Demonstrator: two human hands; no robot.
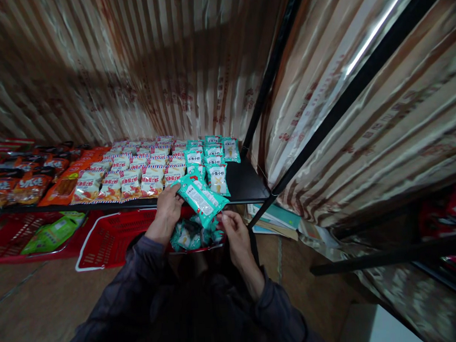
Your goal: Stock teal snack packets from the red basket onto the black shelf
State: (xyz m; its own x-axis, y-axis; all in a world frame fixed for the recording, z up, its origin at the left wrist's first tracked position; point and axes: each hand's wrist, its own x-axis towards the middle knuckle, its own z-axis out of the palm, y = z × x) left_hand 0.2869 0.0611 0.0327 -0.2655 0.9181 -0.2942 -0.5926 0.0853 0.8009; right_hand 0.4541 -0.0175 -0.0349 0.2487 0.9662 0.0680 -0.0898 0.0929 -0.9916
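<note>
A teal snack bag (200, 198) is tilted above the shelf's front edge, its printed face toward me. My left hand (168, 214) grips its upper left end, thumb and fingers closed on it. At its lower right corner, the fingers of my right hand (235, 232) are pinched together on the edge. Below it, a red basket (113, 241) holds several more teal bags (189, 234), partly hidden by the held bag and my hands. Matching teal bags (218, 179) stand in rows on the black shelf (245, 183).
White-and-red snack bags (130, 183) fill the shelf further left, beside orange packets (67, 180). Another red basket (4, 233) with a green packet (53, 233) sits below. Black metal posts (316, 116) rise at the right, near papers (277, 219) on the floor.
</note>
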